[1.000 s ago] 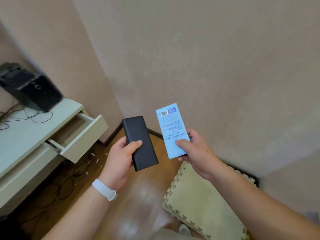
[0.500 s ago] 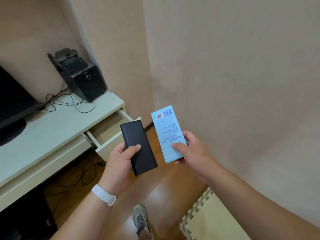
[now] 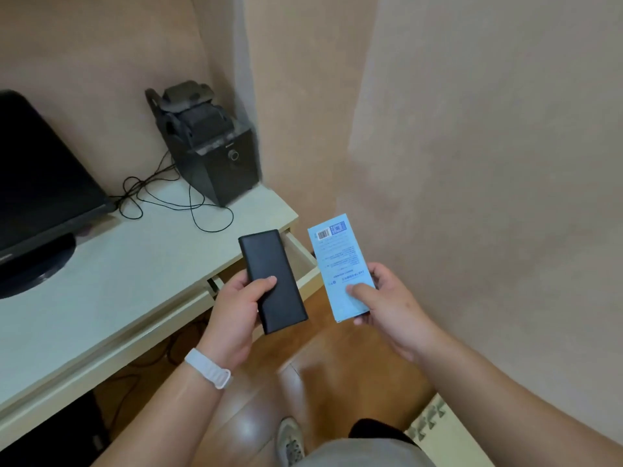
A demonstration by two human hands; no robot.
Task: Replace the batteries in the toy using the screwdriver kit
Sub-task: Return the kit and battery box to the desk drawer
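we see left hand point(image 3: 236, 310) thumb-clamping a slim black case point(image 3: 273, 281) | right hand point(image 3: 392, 306) pinching a light-blue barcoded pack point(image 3: 340, 261) at the case's 3 o'clock | table point(image 3: 135, 267) at 9 o'clock

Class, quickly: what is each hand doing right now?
Left hand: grips the black flat case.
Right hand: grips the light blue box.

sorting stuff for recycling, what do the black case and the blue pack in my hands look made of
Black case: matt black, smooth, rounded edges, no glare; probably plastic or coated metal, the look leaves it open.
Blue pack: thin, flat, light blue with printed text and a barcode, dull finish; likely card or paper packaging.
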